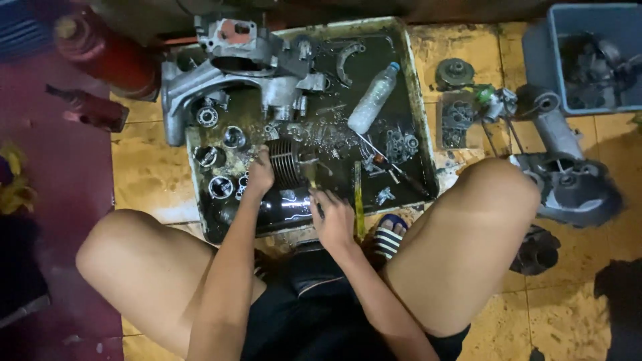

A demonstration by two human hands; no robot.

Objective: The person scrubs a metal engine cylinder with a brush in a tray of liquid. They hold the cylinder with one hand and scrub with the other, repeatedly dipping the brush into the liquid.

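Note:
I squat over a shallow metal tray (418, 100) filled with dark oily liquid. My left hand (260, 170) grips a ribbed, finned engine cylinder (289, 162) that stands in the liquid. My right hand (332, 215) holds a small brush (310, 175) whose bristles touch the cylinder's right side. A large grey engine casing (221, 80) rests across the tray's far left corner. Several round bearings and rings (221, 175) lie in the tray left of the cylinder. A clear plastic bottle (372, 99) lies tilted in the tray's far right part.
More engine parts (562, 167) and a gear (455, 72) lie on the tiled floor at right, beside a blue-grey bin (538, 60) of parts. A red cylinder (107, 57) lies at far left. My knees flank the tray; my sandalled foot (388, 235) is beside it.

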